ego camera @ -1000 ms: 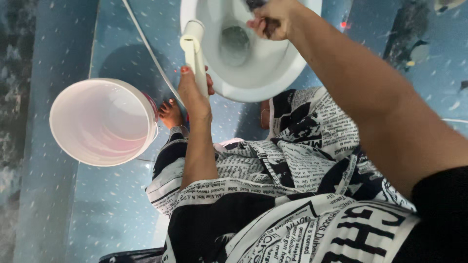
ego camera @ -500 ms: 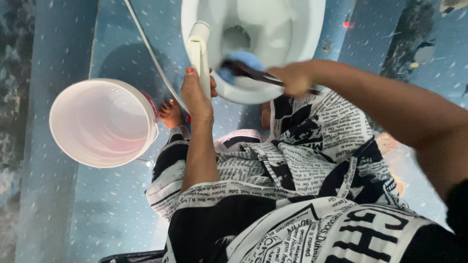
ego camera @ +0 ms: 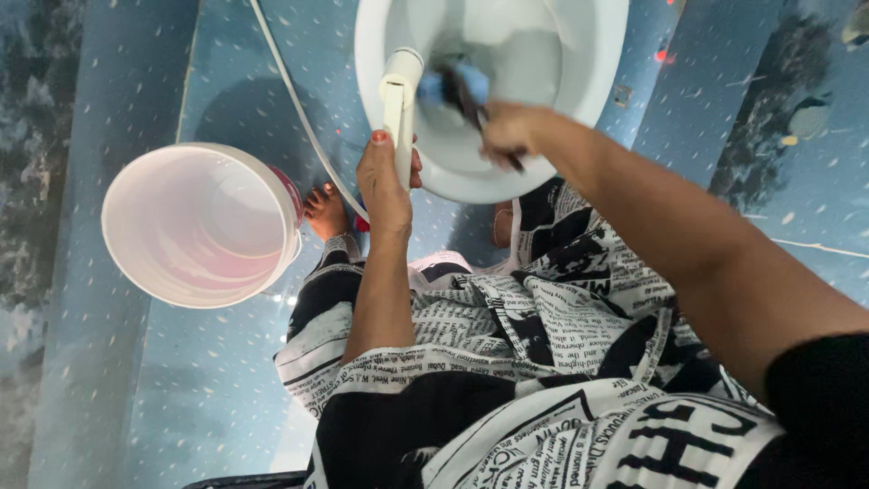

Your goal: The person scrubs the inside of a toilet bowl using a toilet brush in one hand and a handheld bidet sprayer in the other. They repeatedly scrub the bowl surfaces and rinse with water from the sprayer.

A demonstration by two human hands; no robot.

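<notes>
Moved the right hand up from the front rim toward the middle of the white toilet bowl, carrying the blue-headed brush along. Kept a clenched grasp on the dark brush handle, blurred by motion, with the blue head inside the bowl, just beside the sprayer nozzle. Held the white hand sprayer wrapped in the left hand, nozzle over the bowl's left rim, white hose trailing across the blue speckled floor. Stood beside a pale pink bucket, left of a bare foot.
</notes>
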